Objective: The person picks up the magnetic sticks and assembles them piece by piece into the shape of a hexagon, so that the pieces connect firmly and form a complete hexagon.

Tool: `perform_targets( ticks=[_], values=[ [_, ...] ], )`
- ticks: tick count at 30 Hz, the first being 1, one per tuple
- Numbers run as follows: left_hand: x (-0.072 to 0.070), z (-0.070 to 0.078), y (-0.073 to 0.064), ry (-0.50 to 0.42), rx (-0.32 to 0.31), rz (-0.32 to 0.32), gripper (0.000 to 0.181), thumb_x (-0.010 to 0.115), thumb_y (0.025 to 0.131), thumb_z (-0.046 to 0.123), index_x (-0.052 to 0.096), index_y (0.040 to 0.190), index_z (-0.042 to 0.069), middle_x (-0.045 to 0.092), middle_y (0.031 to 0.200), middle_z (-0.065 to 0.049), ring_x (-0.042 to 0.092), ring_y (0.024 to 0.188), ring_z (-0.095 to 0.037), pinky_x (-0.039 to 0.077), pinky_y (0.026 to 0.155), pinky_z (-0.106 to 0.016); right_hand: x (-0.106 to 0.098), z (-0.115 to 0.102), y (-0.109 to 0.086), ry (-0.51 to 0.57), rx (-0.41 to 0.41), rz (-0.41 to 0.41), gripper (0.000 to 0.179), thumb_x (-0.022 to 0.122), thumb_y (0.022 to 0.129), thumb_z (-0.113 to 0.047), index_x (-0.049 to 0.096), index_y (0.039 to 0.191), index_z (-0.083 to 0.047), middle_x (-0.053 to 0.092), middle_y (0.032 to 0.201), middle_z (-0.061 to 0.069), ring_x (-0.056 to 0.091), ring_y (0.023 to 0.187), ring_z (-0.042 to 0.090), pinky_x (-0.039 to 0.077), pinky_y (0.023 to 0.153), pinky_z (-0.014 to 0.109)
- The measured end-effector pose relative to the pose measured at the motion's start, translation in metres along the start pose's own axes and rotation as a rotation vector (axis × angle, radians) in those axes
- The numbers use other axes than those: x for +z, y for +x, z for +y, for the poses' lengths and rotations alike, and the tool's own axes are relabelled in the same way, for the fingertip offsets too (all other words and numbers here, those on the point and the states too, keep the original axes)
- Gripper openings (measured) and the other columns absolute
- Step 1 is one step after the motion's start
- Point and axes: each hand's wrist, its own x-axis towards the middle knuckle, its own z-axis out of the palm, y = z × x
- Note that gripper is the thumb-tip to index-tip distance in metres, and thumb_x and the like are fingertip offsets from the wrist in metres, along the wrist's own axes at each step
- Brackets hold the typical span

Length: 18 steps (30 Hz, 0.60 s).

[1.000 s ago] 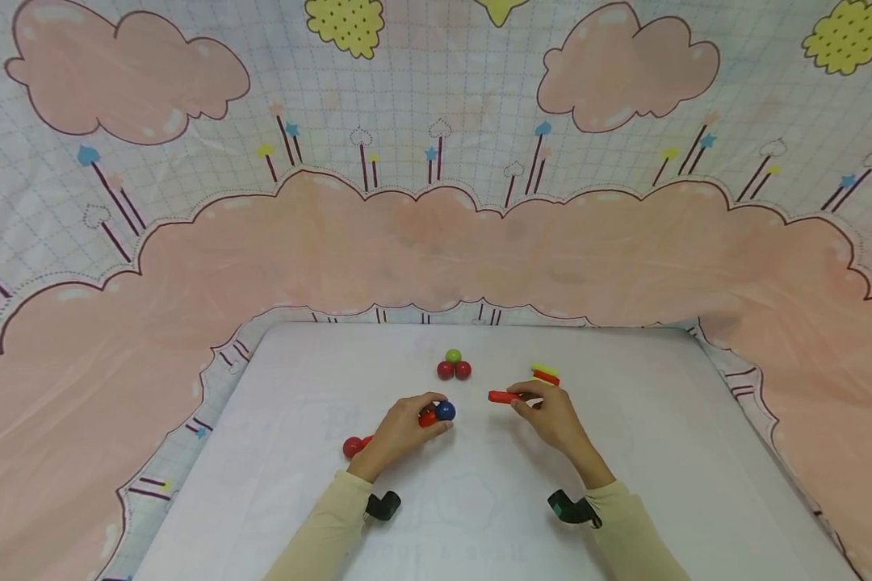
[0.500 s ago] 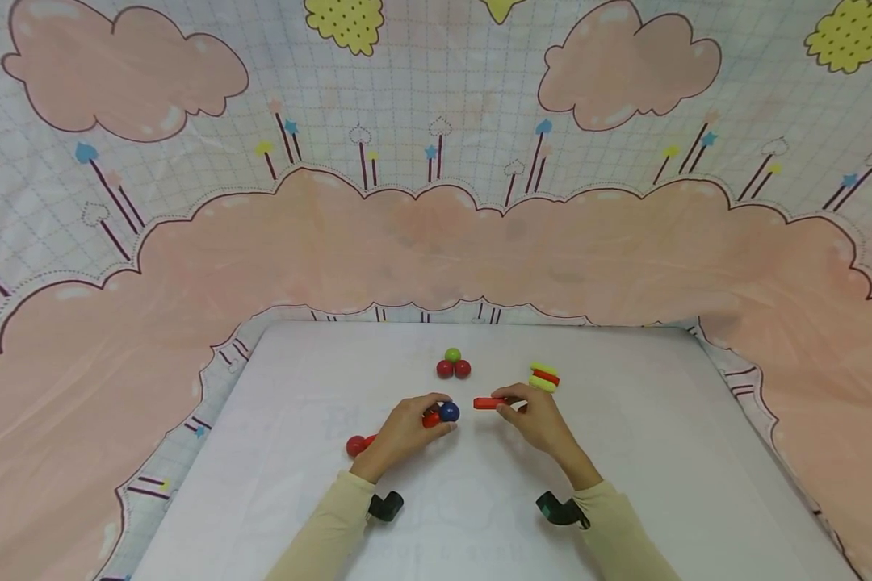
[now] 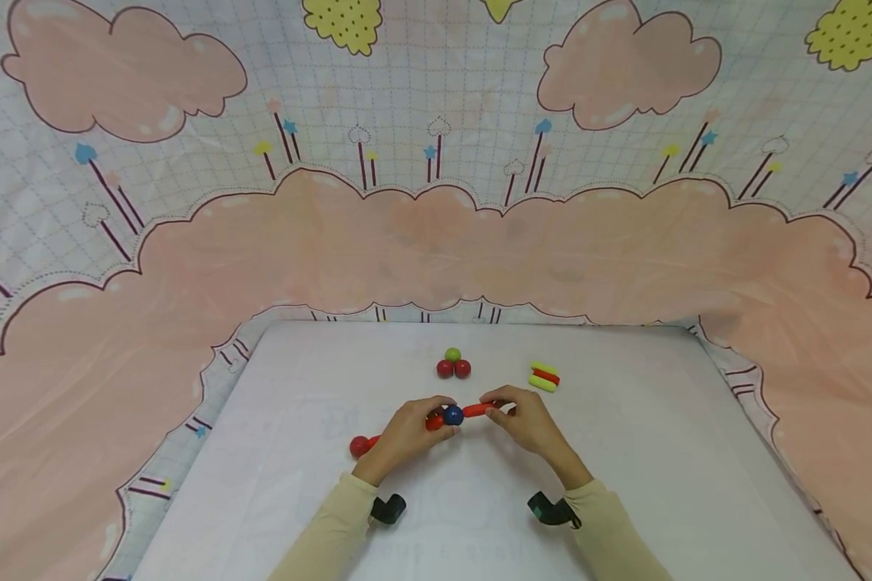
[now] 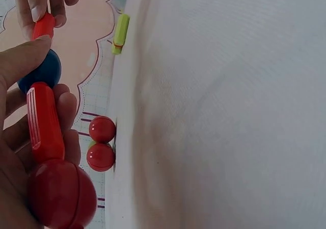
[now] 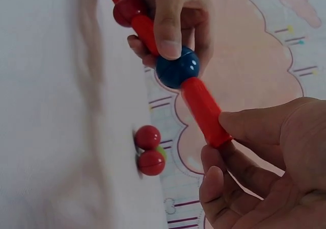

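My left hand (image 3: 407, 432) holds a chain of red rods and balls, its thumb and fingers around the blue ball (image 5: 177, 68) at the chain's end. Behind that ball come a red rod (image 4: 46, 119) and a dark red ball (image 4: 61, 193); another red ball (image 3: 359, 446) ends the chain at the left. My right hand (image 3: 529, 420) pinches a loose-ended red rod (image 5: 204, 111) between thumb and fingers. The rod's other tip touches the blue ball; whether it is fixed there I cannot tell.
Beyond the hands, two red balls (image 3: 446, 369) and a green ball (image 3: 453, 353) sit together on the white table (image 3: 320, 363). Farther right lie yellow-green rods (image 3: 542, 386) with a red rod (image 3: 547, 376) between them. A patterned cloth (image 3: 436, 250) stands behind.
My right hand has moved left with the red rod until its tip meets the blue ball. The left hand has shifted slightly right. The yellow-green and red rods behind have come fully into view.
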Motion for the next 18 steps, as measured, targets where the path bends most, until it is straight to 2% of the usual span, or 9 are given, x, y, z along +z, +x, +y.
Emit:
perform_targets(
  ticks=[4, 8, 10, 18],
  values=[
    [-0.001, 0.001, -0.001, -0.005, 0.003, -0.008, 0.040, 0.074, 0.087, 0.037, 0.063, 0.122, 0.022, 0.070, 0.104, 0.003, 0.054, 0.088, -0.014, 0.048, 0.084, -0.034, 0.002, -0.001, 0.000, 0.008, 0.013, 0.000, 0.019, 0.073, 0.088, -0.011, 0.075, 0.106, -0.015, 0.071, 0.105, -0.001, 0.056, 0.087, 0.016, 0.049, 0.079, 0.030],
    [0.000, 0.002, 0.000, -0.039, -0.013, -0.047, 0.040, 0.074, 0.087, 0.032, 0.061, 0.123, 0.019, 0.069, 0.109, 0.001, 0.056, 0.091, -0.014, 0.051, 0.086, -0.035, 0.007, -0.002, 0.001, 0.022, 0.002, 0.009, 0.018, 0.073, 0.087, -0.009, 0.075, 0.104, -0.015, 0.072, 0.104, 0.000, 0.057, 0.086, 0.015, 0.050, 0.077, 0.028],
    [0.001, 0.001, 0.001, -0.052, -0.001, -0.060, 0.040, 0.074, 0.088, 0.029, 0.060, 0.123, 0.018, 0.068, 0.112, 0.000, 0.058, 0.093, -0.014, 0.053, 0.088, -0.036, 0.010, -0.002, 0.002, 0.037, -0.006, 0.010, 0.017, 0.073, 0.087, -0.008, 0.075, 0.102, -0.015, 0.072, 0.104, 0.001, 0.058, 0.085, 0.014, 0.051, 0.076, 0.027],
    [0.012, -0.003, 0.008, -0.057, 0.042, -0.035, 0.030, 0.068, 0.092, 0.033, 0.063, 0.118, 0.021, 0.068, 0.108, 0.005, 0.058, 0.093, -0.013, 0.049, 0.090, -0.033, 0.024, -0.005, 0.002, 0.095, -0.045, -0.006, 0.016, 0.072, 0.088, -0.007, 0.074, 0.103, -0.012, 0.073, 0.104, 0.005, 0.064, 0.088, 0.016, 0.055, 0.077, 0.027]
  ],
)
